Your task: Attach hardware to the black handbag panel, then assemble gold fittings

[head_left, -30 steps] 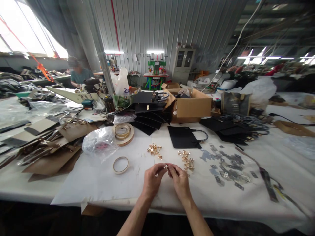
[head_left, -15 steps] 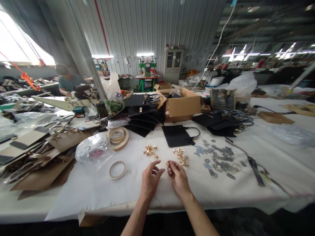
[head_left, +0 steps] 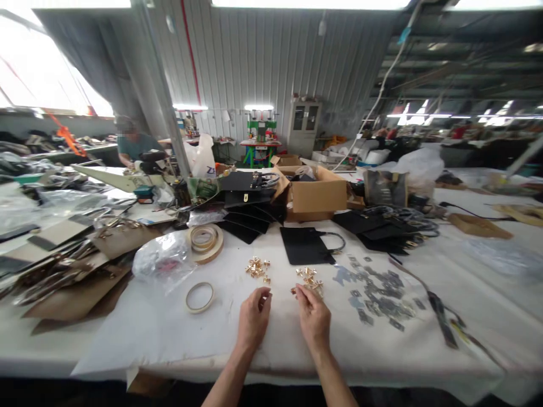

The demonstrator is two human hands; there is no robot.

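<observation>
My right hand [head_left: 314, 317] pinches a small gold-coloured metal fitting [head_left: 293, 290] between thumb and fingertips, at the near edge of a loose heap of gold fittings [head_left: 309, 273]. To its left, just above the cloth, my left hand [head_left: 253, 317] has its fingers curled in and the thumb close to them. Whether anything sits between those fingertips cannot be made out. Beyond the left hand lies a second heap of gold fittings [head_left: 255, 267]. Thin grey metal plates [head_left: 384, 291] are scattered to the right of my right hand.
A black bag panel with a handle [head_left: 303, 247] lies ahead, before a cardboard box [head_left: 318, 195]. Tape rolls [head_left: 199, 297] and a plastic bag [head_left: 163, 257] are at left, near stacked brown bags [head_left: 85, 288]. A corded tool [head_left: 442, 319] lies right. A co-worker [head_left: 138, 144] sits far left.
My hands have moved apart. The left fingers, spread before, are now curled together. My right hand has shifted slightly right, still pinching a gold fitting. The camera view has tilted up.
</observation>
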